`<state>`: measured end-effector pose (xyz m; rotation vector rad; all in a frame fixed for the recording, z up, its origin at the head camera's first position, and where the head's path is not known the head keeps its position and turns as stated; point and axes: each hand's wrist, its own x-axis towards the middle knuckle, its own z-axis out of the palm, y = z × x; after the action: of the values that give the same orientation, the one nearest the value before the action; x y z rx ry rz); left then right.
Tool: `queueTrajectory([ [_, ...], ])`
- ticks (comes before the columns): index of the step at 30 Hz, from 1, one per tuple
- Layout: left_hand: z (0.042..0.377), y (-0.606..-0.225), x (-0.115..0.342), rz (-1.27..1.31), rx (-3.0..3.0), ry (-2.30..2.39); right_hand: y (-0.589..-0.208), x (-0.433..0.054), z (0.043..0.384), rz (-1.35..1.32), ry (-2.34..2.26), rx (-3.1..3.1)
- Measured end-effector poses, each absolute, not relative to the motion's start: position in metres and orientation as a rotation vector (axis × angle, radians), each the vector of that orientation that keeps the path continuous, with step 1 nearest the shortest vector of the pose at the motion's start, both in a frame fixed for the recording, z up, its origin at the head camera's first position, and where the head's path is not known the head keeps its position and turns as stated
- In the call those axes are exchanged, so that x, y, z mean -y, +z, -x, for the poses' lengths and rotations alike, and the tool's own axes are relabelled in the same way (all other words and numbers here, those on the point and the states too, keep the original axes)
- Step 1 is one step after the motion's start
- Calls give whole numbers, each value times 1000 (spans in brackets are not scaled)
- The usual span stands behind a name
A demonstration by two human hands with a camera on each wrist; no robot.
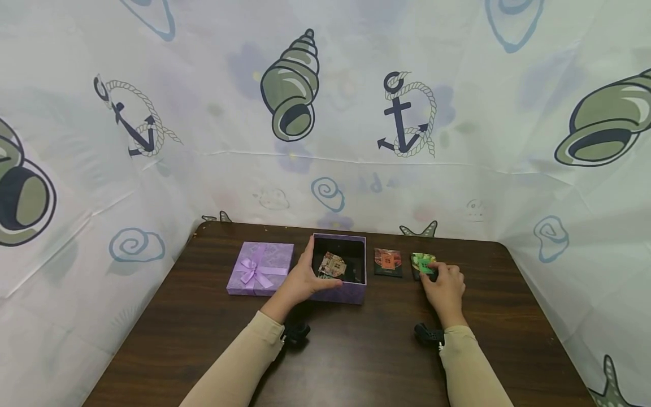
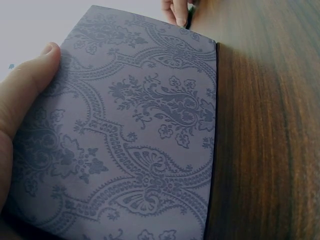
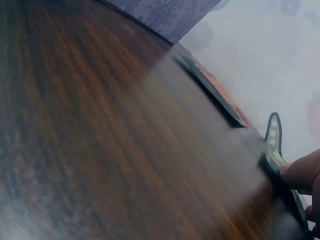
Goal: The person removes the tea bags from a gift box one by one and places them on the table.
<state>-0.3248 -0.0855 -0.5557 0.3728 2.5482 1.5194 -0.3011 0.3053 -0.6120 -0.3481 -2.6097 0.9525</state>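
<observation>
My left hand (image 1: 302, 277) holds the open purple gift box (image 1: 339, 293) at its left wall and front rim. The thumb (image 2: 42, 70) lies against the box's patterned side in the left wrist view. Inside the box, a small packet with a tan and brown print (image 1: 333, 264) rests on the dark bottom. To the right of the box, my right hand (image 1: 445, 287) pinches a green packet (image 1: 422, 262) at the table, covering its lower right part. Between the box and this hand a red-orange packet (image 1: 388, 262) lies flat.
The purple lid (image 1: 260, 268) with a ribbon bow lies left of the box. All stand near the far edge of a dark wooden table (image 1: 376, 356). A sheet (image 1: 351, 169) printed with shells and anchors hangs behind and at the sides.
</observation>
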Motion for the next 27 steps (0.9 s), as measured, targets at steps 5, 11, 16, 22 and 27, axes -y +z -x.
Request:
queueTrajectory([
  [5, 324, -556, 85, -372, -2543, 1518, -615, -307, 302, 341, 942, 2607],
  [11, 324, -556, 85, -370, -2544, 1513, -617, -306, 304, 352, 939, 2617],
  [16, 325, -556, 86, -376, -2546, 1525, -616, -305, 304, 368, 1034, 2548],
  [22, 326, -556, 86, -377, -2546, 1527, -614, -306, 304, 379, 1149, 2366],
  [27, 325, -556, 85, -374, -2539, 1524, -614, -306, 300, 420, 1241, 2116],
])
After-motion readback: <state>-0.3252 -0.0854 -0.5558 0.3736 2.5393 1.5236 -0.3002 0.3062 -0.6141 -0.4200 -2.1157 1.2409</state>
